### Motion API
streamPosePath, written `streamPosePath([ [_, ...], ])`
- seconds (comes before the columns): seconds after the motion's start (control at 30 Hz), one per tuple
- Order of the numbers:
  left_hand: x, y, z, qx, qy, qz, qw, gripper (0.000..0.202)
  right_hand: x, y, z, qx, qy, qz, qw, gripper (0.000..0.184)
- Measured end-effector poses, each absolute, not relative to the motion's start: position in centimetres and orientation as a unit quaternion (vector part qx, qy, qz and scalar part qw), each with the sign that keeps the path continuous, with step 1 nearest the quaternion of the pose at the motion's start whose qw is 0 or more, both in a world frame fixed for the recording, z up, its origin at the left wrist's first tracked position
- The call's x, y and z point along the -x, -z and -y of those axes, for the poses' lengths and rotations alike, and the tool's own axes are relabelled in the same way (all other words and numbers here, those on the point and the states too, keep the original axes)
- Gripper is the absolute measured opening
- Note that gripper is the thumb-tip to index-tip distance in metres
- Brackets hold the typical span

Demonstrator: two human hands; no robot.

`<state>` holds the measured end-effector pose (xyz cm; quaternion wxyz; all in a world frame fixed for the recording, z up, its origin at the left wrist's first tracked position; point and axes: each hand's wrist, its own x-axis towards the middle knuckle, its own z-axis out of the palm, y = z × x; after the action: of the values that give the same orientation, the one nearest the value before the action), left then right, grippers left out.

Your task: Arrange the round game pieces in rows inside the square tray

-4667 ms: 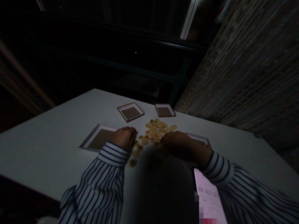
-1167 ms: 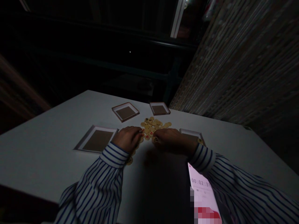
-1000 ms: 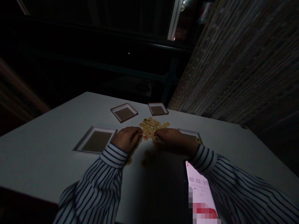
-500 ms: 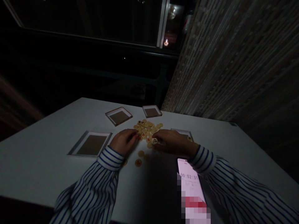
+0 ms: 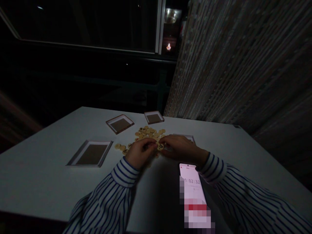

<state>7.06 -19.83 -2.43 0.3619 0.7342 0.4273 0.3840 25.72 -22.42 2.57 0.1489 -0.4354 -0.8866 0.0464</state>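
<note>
Disc (image 5: 160,147) with black character: pinched in the right hand (image 5: 179,147), mid-scene. Left hand (image 5: 141,153): fingers curled, tips just beside this disc; whether they grip anything cannot be told. Loose discs (image 5: 150,131): on the surface (image 5: 53,182), heaped beyond the hands and trailing left. Progress, as judged: 1 disc picked up; many lie outside the left tray (image 5: 92,154), right tray (image 5: 192,138) and 2 far trays (image 5: 120,124). Right tray contents: mostly hidden by the right hand. Phone (image 5: 192,190): near side, screen lit.
</note>
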Motion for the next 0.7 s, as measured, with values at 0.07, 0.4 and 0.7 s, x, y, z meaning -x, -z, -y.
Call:
streamPosePath([
  [0.07, -7.8, 2.2, 20.0, -0.71, -0.394, -0.417, 0.41, 0.025, -26.2, -2.6, 22.6, 0.437, -0.042, 0.885, 0.154, 0.026],
  [0.4, -10.3, 1.2, 20.7, -0.603, -0.424, -0.41, 0.537, 0.02, -28.3, -2.5, 23.7, 0.457, -0.033, 0.868, 0.189, 0.026],
  [0.7, -11.2, 1.6, 20.4, -0.593, -0.43, -0.403, 0.549, 0.033, -29.8, -2.7, 24.1, 0.492, -0.104, 0.819, 0.278, 0.025],
])
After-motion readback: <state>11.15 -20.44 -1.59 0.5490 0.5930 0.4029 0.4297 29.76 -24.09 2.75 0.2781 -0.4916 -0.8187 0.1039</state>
